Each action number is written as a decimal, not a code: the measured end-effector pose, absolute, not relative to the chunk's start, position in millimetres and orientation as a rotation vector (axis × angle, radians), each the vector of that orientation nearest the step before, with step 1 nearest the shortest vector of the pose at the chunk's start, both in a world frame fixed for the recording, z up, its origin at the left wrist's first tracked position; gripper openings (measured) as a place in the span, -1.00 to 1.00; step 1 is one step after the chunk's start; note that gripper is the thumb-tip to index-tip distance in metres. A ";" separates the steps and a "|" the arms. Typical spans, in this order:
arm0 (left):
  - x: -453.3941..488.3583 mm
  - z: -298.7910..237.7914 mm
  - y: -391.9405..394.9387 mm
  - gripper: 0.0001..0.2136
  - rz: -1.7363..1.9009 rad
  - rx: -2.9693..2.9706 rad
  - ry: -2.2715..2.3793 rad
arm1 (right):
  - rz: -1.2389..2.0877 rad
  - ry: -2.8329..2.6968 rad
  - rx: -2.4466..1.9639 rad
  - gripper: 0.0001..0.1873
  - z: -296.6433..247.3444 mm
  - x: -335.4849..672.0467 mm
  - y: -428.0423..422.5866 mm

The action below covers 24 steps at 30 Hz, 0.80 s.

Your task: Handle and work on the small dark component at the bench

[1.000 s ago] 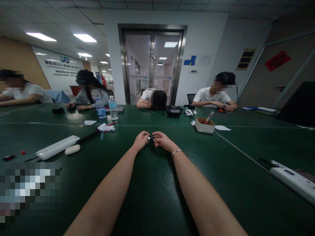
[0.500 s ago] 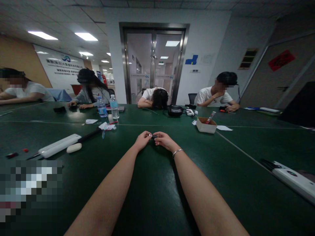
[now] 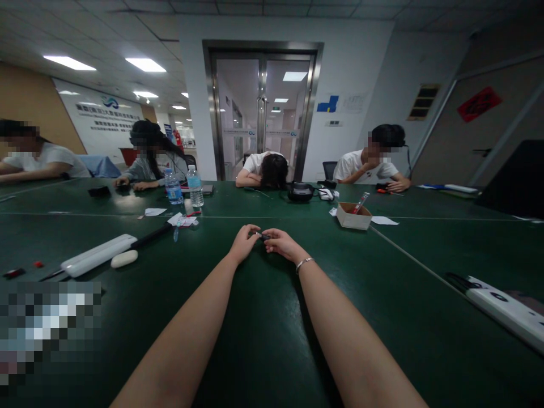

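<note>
Both arms reach forward over the dark green table [image 3: 263,340]. My left hand [image 3: 245,243] and my right hand [image 3: 283,243] meet just above its middle, fingertips close together. Between them is a small dark object [image 3: 264,237], too small to name. The right fingers pinch it. The left thumb and fingers are closed at its left end, where a tiny bright part shows; whether they grip that part is hard to make out. A silver bracelet [image 3: 304,264] circles the right wrist.
To the left lie a white elongated device [image 3: 100,255] and a pale oval object [image 3: 124,259]. Water bottles [image 3: 195,187], paper scraps [image 3: 183,220] and a small open box [image 3: 353,217] stand farther off. Another white device [image 3: 505,306] lies right. Several people sit across the table.
The whole view has shifted slightly to the left. My hands stay together around the small dark object, with only a slight change in the fingers.
</note>
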<state>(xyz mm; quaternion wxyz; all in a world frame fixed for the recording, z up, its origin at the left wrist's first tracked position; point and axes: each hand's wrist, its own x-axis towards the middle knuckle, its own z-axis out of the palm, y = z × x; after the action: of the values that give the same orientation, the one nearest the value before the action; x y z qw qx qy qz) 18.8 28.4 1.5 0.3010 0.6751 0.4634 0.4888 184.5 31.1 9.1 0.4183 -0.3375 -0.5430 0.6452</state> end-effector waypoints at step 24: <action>17.9 -5.6 36.5 -0.70 1.182 1.639 1.142 | 1.627 -1.361 -0.836 -0.64 7.3 185.0 32.9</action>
<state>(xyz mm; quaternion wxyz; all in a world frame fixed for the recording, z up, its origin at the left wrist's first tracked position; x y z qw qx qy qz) 17.9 36.5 -5.6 0.3988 0.6475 0.4513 0.4669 185.0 32.9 7.3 0.4175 -0.3333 -0.5425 0.6483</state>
